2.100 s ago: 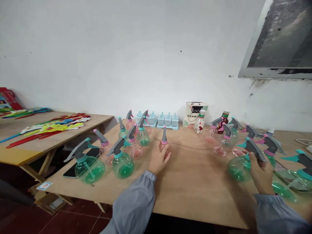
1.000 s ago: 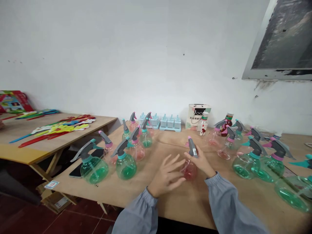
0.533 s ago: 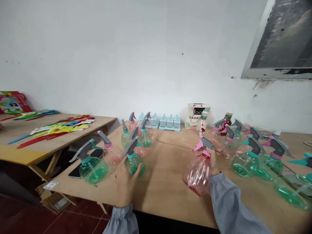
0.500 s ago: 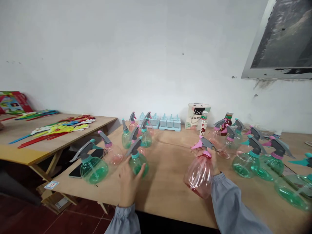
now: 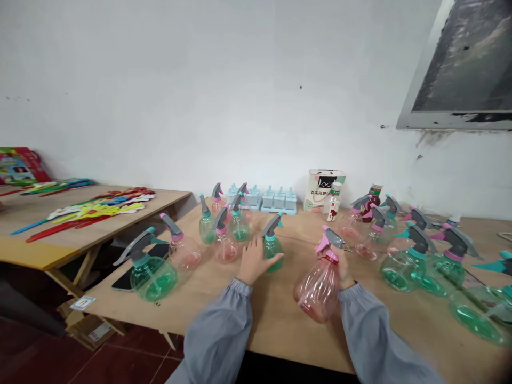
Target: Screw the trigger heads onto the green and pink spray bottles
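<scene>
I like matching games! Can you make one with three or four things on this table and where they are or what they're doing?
Things:
1 pink bottle
2 small green bottle
3 ice trays
4 phone

Places or states:
A by the back wall
B flat at the table's left edge
C tilted in the right hand
D upright under the left hand

Pairs: 1-C, 2-D, 3-A, 4-B

blue ice-pop moulds point(image 5: 276, 201), carton point(image 5: 322, 190), phone point(image 5: 130, 274), colourful sticks point(image 5: 96, 209)

Light was even and diffuse, fairly bright; soft faint shadows on the desk point(image 5: 280, 320). Wide-angle stretch and slight blur at the edges, lower corners dim.
</scene>
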`<state>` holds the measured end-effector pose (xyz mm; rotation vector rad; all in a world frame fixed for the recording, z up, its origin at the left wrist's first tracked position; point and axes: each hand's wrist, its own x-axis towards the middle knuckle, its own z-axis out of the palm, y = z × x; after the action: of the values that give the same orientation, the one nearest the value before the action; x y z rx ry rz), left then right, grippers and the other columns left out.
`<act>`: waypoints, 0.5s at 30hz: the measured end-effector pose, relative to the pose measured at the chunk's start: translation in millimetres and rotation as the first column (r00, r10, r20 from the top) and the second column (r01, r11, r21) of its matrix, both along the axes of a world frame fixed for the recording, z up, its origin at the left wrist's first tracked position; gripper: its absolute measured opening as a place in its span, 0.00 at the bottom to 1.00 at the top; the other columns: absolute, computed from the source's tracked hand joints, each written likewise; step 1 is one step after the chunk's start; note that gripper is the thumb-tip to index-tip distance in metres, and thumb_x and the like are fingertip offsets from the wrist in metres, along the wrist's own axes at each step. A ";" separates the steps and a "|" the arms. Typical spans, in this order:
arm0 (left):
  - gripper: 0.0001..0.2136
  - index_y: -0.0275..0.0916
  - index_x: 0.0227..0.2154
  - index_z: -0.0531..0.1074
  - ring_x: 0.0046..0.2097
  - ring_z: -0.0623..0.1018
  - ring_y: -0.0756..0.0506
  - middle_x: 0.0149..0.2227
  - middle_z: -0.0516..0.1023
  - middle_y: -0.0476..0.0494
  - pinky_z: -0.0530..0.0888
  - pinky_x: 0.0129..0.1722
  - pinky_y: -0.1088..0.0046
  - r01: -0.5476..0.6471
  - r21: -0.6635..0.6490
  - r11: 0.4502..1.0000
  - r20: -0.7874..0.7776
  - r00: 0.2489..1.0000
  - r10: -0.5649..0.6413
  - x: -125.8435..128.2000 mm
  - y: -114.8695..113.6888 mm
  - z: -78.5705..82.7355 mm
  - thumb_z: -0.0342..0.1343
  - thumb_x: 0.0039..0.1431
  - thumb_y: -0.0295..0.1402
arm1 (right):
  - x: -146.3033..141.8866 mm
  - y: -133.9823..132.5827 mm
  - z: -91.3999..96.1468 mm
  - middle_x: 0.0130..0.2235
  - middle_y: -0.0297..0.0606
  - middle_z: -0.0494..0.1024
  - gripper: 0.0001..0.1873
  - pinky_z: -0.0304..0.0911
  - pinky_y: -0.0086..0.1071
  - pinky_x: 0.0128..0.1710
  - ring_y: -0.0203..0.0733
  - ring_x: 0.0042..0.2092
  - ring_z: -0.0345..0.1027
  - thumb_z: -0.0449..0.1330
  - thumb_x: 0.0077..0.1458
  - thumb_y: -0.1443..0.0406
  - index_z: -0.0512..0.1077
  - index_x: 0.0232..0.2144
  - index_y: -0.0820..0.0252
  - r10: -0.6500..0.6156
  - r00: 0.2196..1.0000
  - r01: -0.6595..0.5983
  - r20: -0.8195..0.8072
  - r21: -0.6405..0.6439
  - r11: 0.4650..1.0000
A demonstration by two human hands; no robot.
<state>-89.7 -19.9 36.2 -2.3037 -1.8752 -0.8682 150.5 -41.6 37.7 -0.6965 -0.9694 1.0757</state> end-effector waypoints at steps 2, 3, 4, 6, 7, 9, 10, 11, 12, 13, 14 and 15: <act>0.33 0.35 0.55 0.61 0.57 0.75 0.32 0.53 0.74 0.29 0.71 0.52 0.56 0.012 0.007 1.000 0.069 0.998 -0.012 2.0 1.6 -10.9 0.56 0.57 0.55 | -3.1 -1.2 -0.2 0.25 0.33 0.75 0.18 0.70 0.38 0.32 0.43 0.27 0.69 0.66 0.41 0.48 0.73 0.29 0.51 -0.008 0.999 0.007 -0.033 -0.028 1.000; 0.33 0.35 0.56 0.60 0.57 0.75 0.32 0.53 0.74 0.29 0.70 0.53 0.56 0.022 0.011 1.000 0.098 0.995 -0.023 1.9 2.1 -15.5 0.57 0.57 0.55 | -4.3 -1.7 -0.3 0.25 0.33 0.75 0.19 0.69 0.39 0.32 0.44 0.28 0.69 0.66 0.40 0.47 0.73 0.30 0.51 0.008 0.999 -0.010 -0.041 -0.060 0.998; 0.34 0.36 0.57 0.59 0.58 0.74 0.32 0.54 0.74 0.29 0.70 0.54 0.55 0.034 0.017 0.999 0.122 0.992 -0.036 1.3 2.5 -19.1 0.57 0.57 0.54 | -5.2 -2.0 -0.5 0.25 0.33 0.75 0.20 0.69 0.40 0.33 0.45 0.29 0.70 0.65 0.41 0.46 0.74 0.31 0.51 0.032 0.999 -0.035 -0.041 -0.088 0.995; 0.34 0.37 0.59 0.57 0.58 0.74 0.32 0.56 0.74 0.30 0.70 0.54 0.55 0.055 0.029 0.998 0.156 0.986 -0.059 -0.5 3.0 -23.4 0.58 0.57 0.53 | -6.2 -2.1 -0.8 0.26 0.34 0.76 0.21 0.70 0.41 0.35 0.47 0.31 0.71 0.64 0.43 0.46 0.74 0.35 0.51 0.078 0.996 -0.081 -0.035 -0.112 0.990; 0.35 0.38 0.60 0.57 0.59 0.74 0.33 0.57 0.73 0.31 0.70 0.54 0.55 0.066 0.034 0.997 0.170 0.983 -0.071 -1.4 3.2 -24.4 0.58 0.57 0.53 | -6.2 -1.9 -0.9 0.27 0.34 0.76 0.21 0.70 0.41 0.34 0.46 0.30 0.71 0.63 0.43 0.46 0.74 0.35 0.51 0.075 0.996 -0.079 -0.038 -0.101 0.992; 0.35 0.39 0.61 0.56 0.59 0.74 0.33 0.59 0.72 0.31 0.71 0.55 0.55 0.076 0.035 0.996 0.190 0.978 -0.082 -2.5 3.3 -24.7 0.58 0.57 0.52 | -5.5 -1.2 -0.7 0.26 0.32 0.75 0.18 0.69 0.37 0.32 0.42 0.28 0.69 0.64 0.43 0.49 0.74 0.33 0.52 0.025 0.998 -0.028 -0.063 -0.056 0.998; 0.35 0.39 0.62 0.56 0.59 0.74 0.33 0.60 0.71 0.31 0.71 0.55 0.55 0.076 0.029 0.997 0.198 0.977 -0.081 -2.7 3.3 -24.4 0.58 0.57 0.52 | -4.8 -0.9 -0.3 0.25 0.31 0.74 0.16 0.68 0.35 0.30 0.40 0.27 0.67 0.65 0.43 0.51 0.73 0.31 0.52 -0.002 0.997 -0.002 -0.083 -0.042 0.999; 0.35 0.39 0.62 0.56 0.59 0.74 0.33 0.60 0.71 0.31 0.70 0.55 0.55 0.077 0.020 0.997 0.207 0.975 -0.080 -2.7 3.2 -24.1 0.58 0.57 0.52 | -4.1 -0.6 0.0 0.25 0.30 0.74 0.15 0.67 0.33 0.29 0.38 0.26 0.66 0.66 0.42 0.52 0.73 0.30 0.52 -0.019 0.994 0.015 -0.106 -0.041 0.999; 0.36 0.39 0.62 0.56 0.60 0.73 0.33 0.60 0.71 0.30 0.70 0.56 0.54 0.080 0.009 0.997 0.215 0.973 -0.080 -2.5 3.1 -23.8 0.58 0.57 0.52 | -3.6 -0.3 0.3 0.25 0.30 0.74 0.15 0.67 0.32 0.29 0.37 0.26 0.66 0.67 0.41 0.52 0.73 0.29 0.53 -0.023 0.992 0.016 -0.128 -0.051 0.999; 0.36 0.39 0.62 0.55 0.60 0.73 0.32 0.61 0.70 0.30 0.70 0.56 0.53 0.084 -0.002 0.996 0.222 0.972 -0.082 -2.3 3.0 -23.5 0.58 0.57 0.52 | -3.3 -0.3 0.5 0.26 0.30 0.75 0.15 0.68 0.31 0.30 0.38 0.27 0.67 0.67 0.41 0.52 0.73 0.29 0.53 -0.013 0.990 0.003 -0.143 -0.069 0.998; 0.36 0.39 0.62 0.55 0.61 0.72 0.32 0.61 0.70 0.30 0.69 0.57 0.53 0.090 -0.012 0.996 0.228 0.970 -0.084 -2.1 2.8 -23.2 0.58 0.57 0.52 | -3.5 -0.3 0.3 0.28 0.31 0.77 0.16 0.69 0.32 0.31 0.38 0.29 0.69 0.67 0.41 0.51 0.73 0.29 0.53 -0.002 0.989 -0.012 -0.151 -0.090 0.996; 0.36 0.39 0.63 0.54 0.61 0.72 0.32 0.62 0.69 0.30 0.69 0.57 0.52 0.094 -0.019 0.995 0.233 0.968 -0.087 -1.9 2.7 -23.0 0.58 0.57 0.51 | -4.2 -0.3 -0.1 0.29 0.31 0.78 0.17 0.70 0.33 0.33 0.40 0.30 0.71 0.67 0.41 0.51 0.74 0.30 0.53 0.008 0.989 -0.025 -0.149 -0.110 0.994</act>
<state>-91.6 -17.2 13.2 -2.4156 -1.8904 -1.1763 146.2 -42.0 37.6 -0.6895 -0.7931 1.1864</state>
